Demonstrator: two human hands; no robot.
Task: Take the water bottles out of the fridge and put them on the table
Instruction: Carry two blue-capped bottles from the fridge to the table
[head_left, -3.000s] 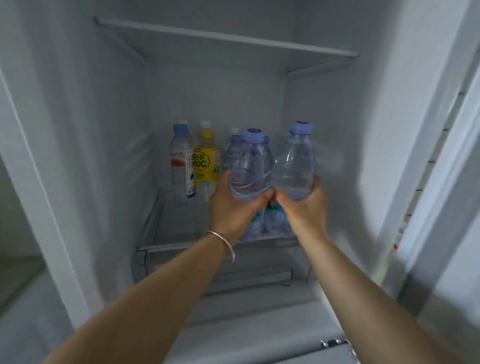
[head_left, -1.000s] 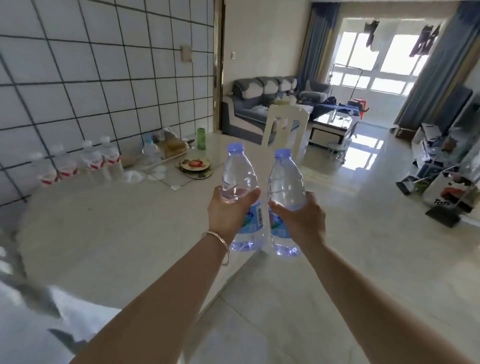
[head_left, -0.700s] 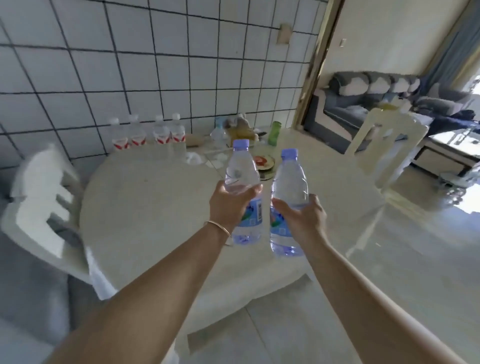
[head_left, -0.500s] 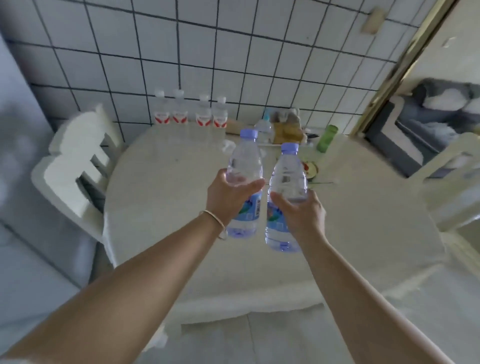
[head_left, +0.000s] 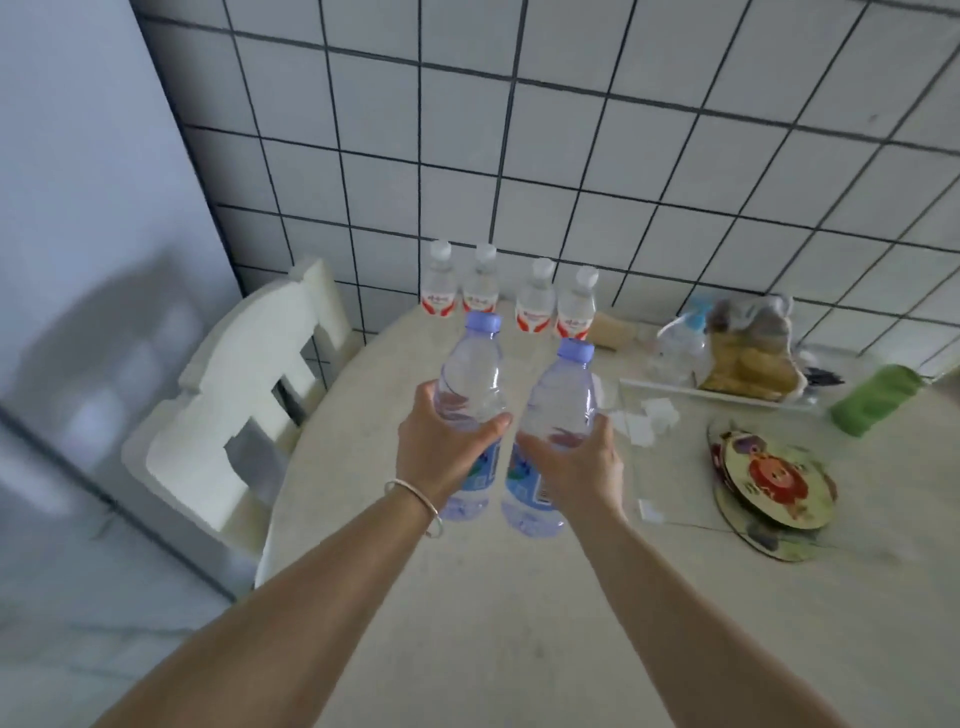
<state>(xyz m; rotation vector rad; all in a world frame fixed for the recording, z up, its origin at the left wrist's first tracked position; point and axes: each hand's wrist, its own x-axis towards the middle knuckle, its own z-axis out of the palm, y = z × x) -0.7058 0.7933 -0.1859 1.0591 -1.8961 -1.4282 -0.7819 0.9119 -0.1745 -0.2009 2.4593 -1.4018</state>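
Two clear bottles with purple caps, left bottle (head_left: 470, 374) gripped by the left hand (head_left: 441, 449) and right bottle (head_left: 563, 400) by the right hand (head_left: 574, 465), and four white-capped bottles (head_left: 511, 296) stand behind.

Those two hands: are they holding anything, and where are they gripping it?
Each holds a water bottle around its middle: the left hand grips the left bottle, the right hand the right bottle, both upright above the table.

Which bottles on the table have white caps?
The four red-labelled bottles in a row at the tiled wall. The two held bottles have purple caps.
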